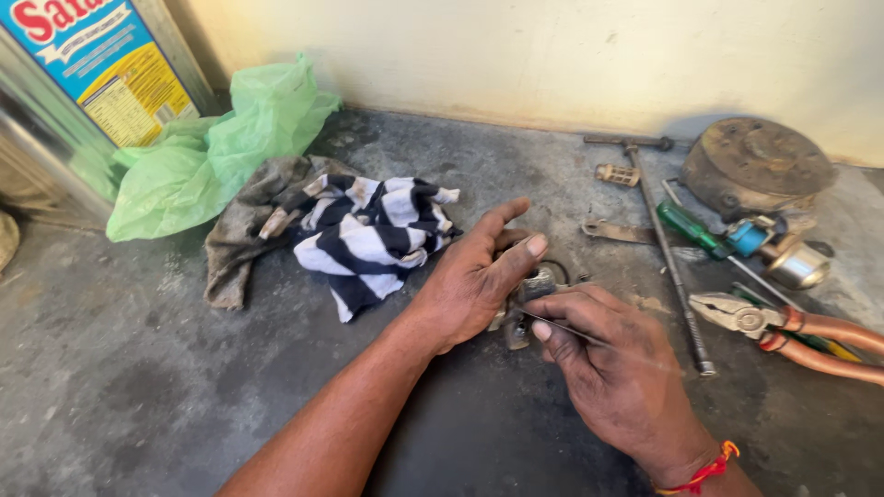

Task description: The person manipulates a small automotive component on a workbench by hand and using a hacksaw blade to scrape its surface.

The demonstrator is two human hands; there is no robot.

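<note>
Here, both hands worked a small metal part on the grey surface.
L. hand cupped the part, grip closed round it w/ thumb on top; r. hand pinched a thin wire at the part. Striped cloth lay just left; pliers, screwdriver and long rod lay to the right.

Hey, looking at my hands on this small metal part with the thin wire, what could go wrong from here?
1. The thin metal wire pinched in your right hand points toward your left hand; a slip might prick a finger.
2. The small metal part is held only by fingertips over the grey concrete floor; it may drop or lose pieces.
3. The orange-handled pliers lie close beside your right wrist and could get knocked.
</note>
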